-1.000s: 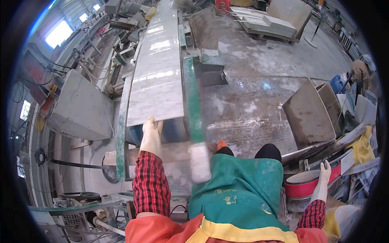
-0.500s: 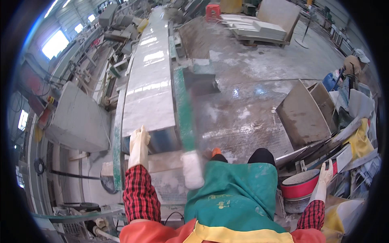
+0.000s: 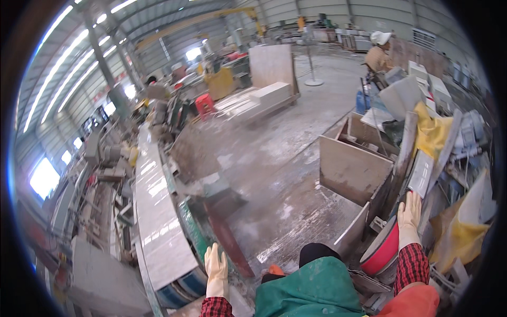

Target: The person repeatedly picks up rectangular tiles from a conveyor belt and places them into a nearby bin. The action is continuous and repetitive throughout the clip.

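Observation:
Both my hands wear cream rubber gloves below red-and-black checked sleeves. My left hand (image 3: 216,267) is raised with its fingers apart, holding nothing, beside the green side rail (image 3: 193,224) of a long conveyor. Pale, wet-looking belt surface (image 3: 158,222) runs away from me along its left, and a blue roller end (image 3: 182,289) shows below it. On the right, my right hand (image 3: 410,215) stretches its fingers out beside a round drum-like thing (image 3: 381,247) with a red side. Whether that hand touches the red side I cannot tell.
Brown boards (image 3: 354,166) form a box shape right of the wet floor. Yellow cloth (image 3: 433,132) and scrap slabs are heaped at the right, with a co-worker in a white cap (image 3: 379,39) behind. White slabs (image 3: 259,100) lie on a pallet near a red stool (image 3: 205,105).
The view has swung right and up. My left hand has left the conveyor's near end and opened beside the green rail. My right hand stays by the red-sided round thing.

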